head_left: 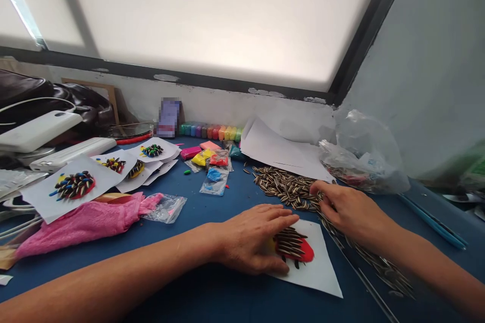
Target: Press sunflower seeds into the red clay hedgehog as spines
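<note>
Left forearm (113,282), foremost. Left hand (253,239): fingers spread, over white paper sheet (322,272) on blue desk (235,197). Right hand (341,209): fingers curled at loose, striped sunflower seeds (282,186); pinch indiscernible. Step, apparently: seed selection; next move calls for delicate fingertip grip. Red clay figure (308,252), 1: on sheet, flattened, smooth, seed-bristled.

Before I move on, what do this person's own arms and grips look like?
The left grip and right grip are ungloved human hands with slender fingers. The left forearm and right forearm are bare, with no sleeve in view. I see no watch, bracelet, cable or marking; fingernail details are unclear.
</note>
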Available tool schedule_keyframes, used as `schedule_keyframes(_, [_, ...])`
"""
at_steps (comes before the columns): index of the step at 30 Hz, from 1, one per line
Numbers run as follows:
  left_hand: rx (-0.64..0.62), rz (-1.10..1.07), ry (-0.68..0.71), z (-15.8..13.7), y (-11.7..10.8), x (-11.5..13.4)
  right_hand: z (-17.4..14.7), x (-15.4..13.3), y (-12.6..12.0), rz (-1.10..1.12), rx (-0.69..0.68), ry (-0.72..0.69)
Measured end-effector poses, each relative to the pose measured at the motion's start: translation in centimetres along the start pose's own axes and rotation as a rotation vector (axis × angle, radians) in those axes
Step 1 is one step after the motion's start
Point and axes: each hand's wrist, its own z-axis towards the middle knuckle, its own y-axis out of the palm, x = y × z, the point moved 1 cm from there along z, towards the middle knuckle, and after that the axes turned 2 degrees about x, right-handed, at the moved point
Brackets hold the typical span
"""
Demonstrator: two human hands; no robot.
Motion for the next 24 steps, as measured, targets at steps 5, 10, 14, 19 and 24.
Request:
schedule_keyframes(5, [-0.004,-0.004,-0.004,0.0,-0.1,0.1,-2.6,0.1,0.0,0.186,-0.008,-0.038])
schedule_keyframes(10, [0.002,0.003,-0.038,-0.1,0.2,-0.1,-3.4,0.2,0.4,0.439,0.122,-0.067])
schedule_keyframes(14, [0.003,0.005,-0.051,0.0,0.3,-0.1,-3.7,0.2,1.6,0.424,0.244,-0.139])
schedule_keyframes(19, [-0.005,-0.002,-0.057,0.0,0.2,-0.1,-4.7,0.6,2.9,0.439,0.226,-0.139])
schedule_keyframes(24, [-0.005,-0.028,-0.094,-0.1,0.2,-0.2,-5.4,0.4,2.6,0.517,0.162,-0.185])
